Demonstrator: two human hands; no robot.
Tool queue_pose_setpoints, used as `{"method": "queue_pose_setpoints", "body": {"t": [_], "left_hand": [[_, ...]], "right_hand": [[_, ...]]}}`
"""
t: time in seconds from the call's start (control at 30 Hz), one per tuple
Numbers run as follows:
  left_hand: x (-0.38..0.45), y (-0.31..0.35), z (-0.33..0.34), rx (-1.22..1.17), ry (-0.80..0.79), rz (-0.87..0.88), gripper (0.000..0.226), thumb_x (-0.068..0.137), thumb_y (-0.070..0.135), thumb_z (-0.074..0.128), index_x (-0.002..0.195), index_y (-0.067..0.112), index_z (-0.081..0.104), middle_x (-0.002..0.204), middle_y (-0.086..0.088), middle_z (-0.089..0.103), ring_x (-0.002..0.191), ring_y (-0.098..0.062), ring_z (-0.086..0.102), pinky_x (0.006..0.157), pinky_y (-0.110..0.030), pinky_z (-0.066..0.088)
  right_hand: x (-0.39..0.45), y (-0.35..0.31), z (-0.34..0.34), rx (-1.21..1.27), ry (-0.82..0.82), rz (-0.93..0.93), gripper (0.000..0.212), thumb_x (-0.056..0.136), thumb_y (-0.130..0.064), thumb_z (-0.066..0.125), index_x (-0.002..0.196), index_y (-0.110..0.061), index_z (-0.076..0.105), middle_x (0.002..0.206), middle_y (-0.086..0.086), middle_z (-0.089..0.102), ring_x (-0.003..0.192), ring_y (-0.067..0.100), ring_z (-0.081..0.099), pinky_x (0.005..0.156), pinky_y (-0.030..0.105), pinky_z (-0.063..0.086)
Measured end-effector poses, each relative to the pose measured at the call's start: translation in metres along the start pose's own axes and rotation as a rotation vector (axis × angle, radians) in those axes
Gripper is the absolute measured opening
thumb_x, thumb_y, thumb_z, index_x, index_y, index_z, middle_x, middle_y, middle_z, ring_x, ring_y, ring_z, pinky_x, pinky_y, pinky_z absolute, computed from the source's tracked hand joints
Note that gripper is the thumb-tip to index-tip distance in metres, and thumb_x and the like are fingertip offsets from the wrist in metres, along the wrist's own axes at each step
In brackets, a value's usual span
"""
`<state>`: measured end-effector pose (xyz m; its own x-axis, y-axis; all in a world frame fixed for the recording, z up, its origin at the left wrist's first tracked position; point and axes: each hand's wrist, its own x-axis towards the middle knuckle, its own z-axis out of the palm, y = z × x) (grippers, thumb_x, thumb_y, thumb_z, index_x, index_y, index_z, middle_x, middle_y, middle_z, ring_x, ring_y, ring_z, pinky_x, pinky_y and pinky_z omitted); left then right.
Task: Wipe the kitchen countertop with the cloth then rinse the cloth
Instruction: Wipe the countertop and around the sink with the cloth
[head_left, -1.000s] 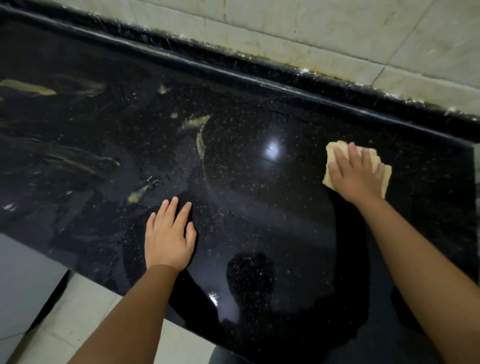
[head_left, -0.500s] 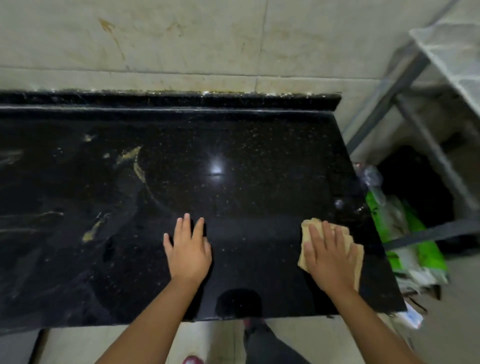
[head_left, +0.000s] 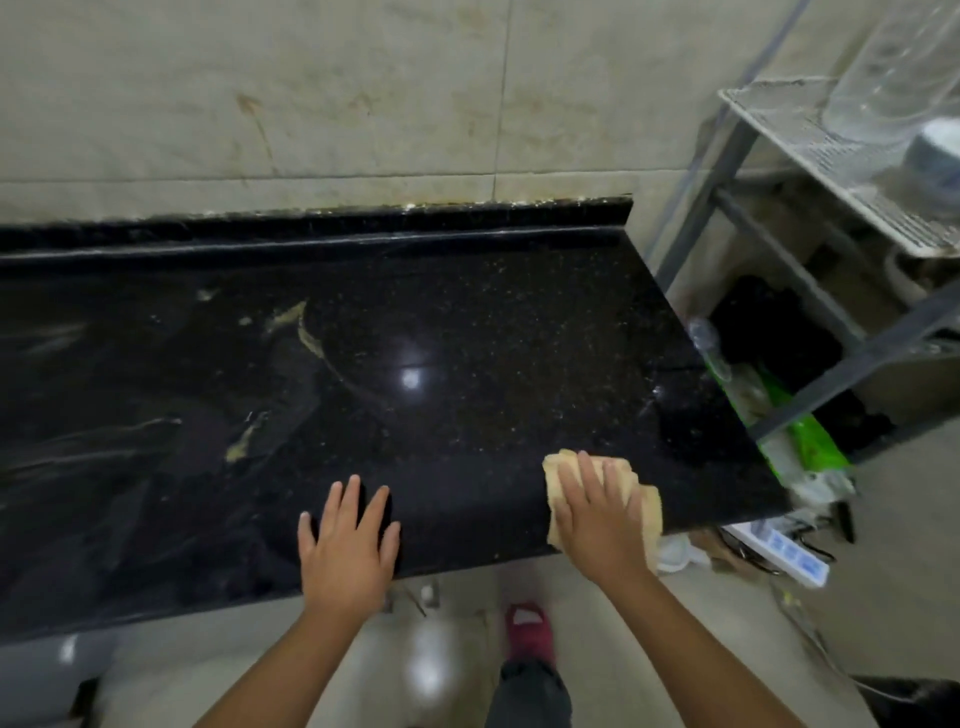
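Right hand (head_left: 597, 514) flat atop cloth (head_left: 649, 506), left hand (head_left: 347, 545) beside.

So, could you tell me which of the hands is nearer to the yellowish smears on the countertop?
Left. The left hand lies flat just right of the smears; the right hand presses the cloth further right.

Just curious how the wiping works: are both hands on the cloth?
No: only the right hand presses the cloth; the left hand lies flat on the bare countertop.
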<state>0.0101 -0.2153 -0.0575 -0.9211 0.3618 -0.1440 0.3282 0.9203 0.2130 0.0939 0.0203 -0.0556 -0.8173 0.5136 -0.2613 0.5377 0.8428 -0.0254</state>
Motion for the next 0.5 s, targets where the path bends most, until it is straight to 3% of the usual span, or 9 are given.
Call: {"method": "queue_pose_setpoints", "body": {"t": [0.07, 0.1, 0.17, 0.27, 0.37, 0.43, 0.5], "left_hand": [[-0.008, -0.026, -0.002, -0.041, 0.046, -0.093, 0.039, 0.092, 0.032, 0.049, 0.128, 0.017, 0.054, 0.141, -0.014, 0.043, 0.134, -0.031, 0.033, 0.105, -0.057, 0.023], [-0.014, -0.038, 0.0, -0.053, 0.07, -0.121, 0.041, 0.092, 0.031, 0.052, 0.131, 0.018, 0.051, 0.144, -0.013, 0.039, 0.137, -0.03, 0.027, 0.107, -0.056, 0.017], [-0.028, -0.057, 0.002, -0.054, 0.125, -0.157, 0.043, 0.089, 0.027, 0.056, 0.13, 0.016, 0.051, 0.144, -0.014, 0.038, 0.138, -0.032, 0.026, 0.107, -0.056, 0.015], [-0.038, -0.078, -0.001, -0.078, 0.139, -0.222, 0.042, 0.091, 0.025, 0.054, 0.131, 0.014, 0.05, 0.145, -0.015, 0.036, 0.139, -0.032, 0.023, 0.108, -0.056, 0.013], [-0.046, -0.101, 0.002, -0.072, 0.146, -0.266, 0.041, 0.092, 0.025, 0.052, 0.131, 0.013, 0.05, 0.144, -0.017, 0.037, 0.138, -0.034, 0.024, 0.107, -0.058, 0.015], [-0.05, -0.113, 0.004, -0.06, 0.151, -0.276, 0.04, 0.093, 0.027, 0.05, 0.13, 0.013, 0.051, 0.143, -0.018, 0.039, 0.136, -0.035, 0.027, 0.106, -0.06, 0.017], [-0.047, -0.123, 0.001, -0.059, 0.148, -0.304, 0.041, 0.094, 0.03, 0.046, 0.132, 0.015, 0.048, 0.144, -0.016, 0.037, 0.138, -0.033, 0.025, 0.107, -0.058, 0.017]], "right_hand": [[0.015, -0.033, -0.013, 0.016, -0.074, -0.131, 0.087, 0.072, -0.049, -0.022, 0.147, -0.03, 0.018, 0.157, -0.002, 0.008, 0.144, 0.025, 0.008, 0.113, 0.054, 0.01], [0.021, -0.051, -0.017, 0.053, -0.115, -0.158, 0.075, 0.078, -0.051, -0.016, 0.147, -0.033, 0.008, 0.158, -0.006, -0.003, 0.145, 0.023, -0.004, 0.113, 0.053, -0.001], [0.033, -0.085, -0.019, 0.064, -0.185, -0.206, 0.05, 0.097, -0.043, 0.005, 0.147, -0.036, 0.002, 0.157, -0.009, -0.011, 0.144, 0.023, -0.013, 0.111, 0.056, -0.01], [0.031, -0.138, -0.006, 0.067, -0.211, -0.374, 0.047, 0.101, -0.037, 0.014, 0.147, -0.035, 0.005, 0.157, -0.009, -0.011, 0.143, 0.024, -0.014, 0.111, 0.056, -0.01], [-0.009, -0.172, 0.014, -0.014, -0.08, -0.576, 0.046, 0.098, -0.037, 0.017, 0.142, -0.034, 0.03, 0.156, -0.005, 0.017, 0.144, 0.025, 0.011, 0.111, 0.058, 0.008], [-0.031, -0.163, 0.032, -0.025, -0.062, -0.599, 0.052, 0.097, -0.039, 0.008, 0.131, -0.035, 0.047, 0.144, -0.005, 0.043, 0.134, 0.024, 0.038, 0.109, 0.052, 0.018], [-0.04, -0.134, 0.039, 0.011, -0.074, -0.507, 0.054, 0.099, -0.042, 0.001, 0.123, -0.035, 0.048, 0.127, -0.007, 0.06, 0.116, 0.022, 0.059, 0.102, 0.044, 0.025]]}}
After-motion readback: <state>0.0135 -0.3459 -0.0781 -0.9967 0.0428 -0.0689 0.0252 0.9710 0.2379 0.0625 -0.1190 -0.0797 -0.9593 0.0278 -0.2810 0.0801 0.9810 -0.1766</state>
